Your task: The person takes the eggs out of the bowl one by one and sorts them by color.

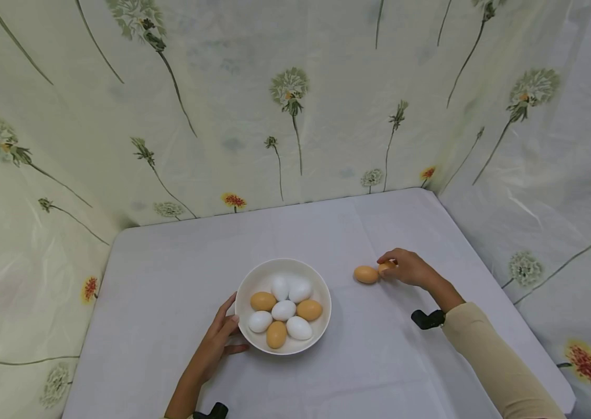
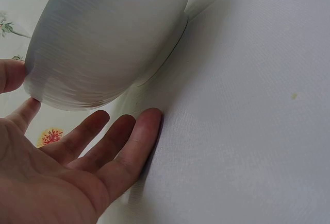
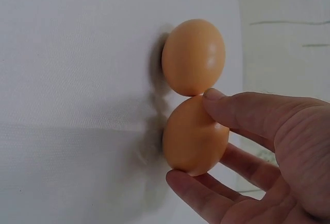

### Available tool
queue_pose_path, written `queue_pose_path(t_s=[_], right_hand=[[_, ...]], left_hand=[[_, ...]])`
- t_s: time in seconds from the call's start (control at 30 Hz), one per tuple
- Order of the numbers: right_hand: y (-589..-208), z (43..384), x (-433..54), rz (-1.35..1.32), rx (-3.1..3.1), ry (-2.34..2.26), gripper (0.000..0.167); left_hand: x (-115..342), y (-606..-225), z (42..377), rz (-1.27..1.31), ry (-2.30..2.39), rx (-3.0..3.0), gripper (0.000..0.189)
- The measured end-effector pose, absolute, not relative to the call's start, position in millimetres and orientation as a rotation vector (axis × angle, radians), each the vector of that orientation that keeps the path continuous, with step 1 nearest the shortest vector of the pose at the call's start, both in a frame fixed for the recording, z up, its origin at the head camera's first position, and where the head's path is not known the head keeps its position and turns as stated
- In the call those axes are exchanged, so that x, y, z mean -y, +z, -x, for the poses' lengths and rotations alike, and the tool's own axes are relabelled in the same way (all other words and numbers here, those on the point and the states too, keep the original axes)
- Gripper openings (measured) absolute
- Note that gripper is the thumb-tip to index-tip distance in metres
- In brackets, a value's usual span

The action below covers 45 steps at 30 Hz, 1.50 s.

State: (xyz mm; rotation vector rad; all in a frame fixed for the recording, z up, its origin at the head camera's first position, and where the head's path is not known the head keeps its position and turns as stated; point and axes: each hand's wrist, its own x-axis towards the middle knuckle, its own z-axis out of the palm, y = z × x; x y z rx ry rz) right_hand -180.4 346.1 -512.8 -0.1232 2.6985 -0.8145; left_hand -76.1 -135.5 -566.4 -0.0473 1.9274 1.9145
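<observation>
A white bowl [image 1: 244,278] stands on the table, holding several white eggs [image 1: 283,311] and three brown eggs [image 1: 276,335]. My left hand [image 1: 214,344] is at the bowl's left side. In the left wrist view, thumb and one finger touch the outer wall of the bowl [image 2: 108,38], while the other fingers spread loosely below, apart from it. To the right of the bowl, my right hand [image 1: 409,269] pinches a brown egg [image 3: 195,139] between thumb and fingertips. Another brown egg [image 3: 194,57] lies against it on the cloth.
A white cloth covers the table [image 1: 185,250]. Curtains with a dandelion print [image 1: 327,116] hang behind and at both sides. A black device [image 1: 428,319] sits at my right wrist, another [image 1: 212,411] at my left.
</observation>
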Motion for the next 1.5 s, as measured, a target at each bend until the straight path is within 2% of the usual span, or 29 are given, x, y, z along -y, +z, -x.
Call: queue_pose_path(t_s=[1.5], right_hand=[[-513.0, 177.9, -342.8, 0.115, -2.682, -0.792, 0.035]], left_hand=[[135.2, -566.2, 76.3, 0.055, 1.913, -1.934, 0.053]])
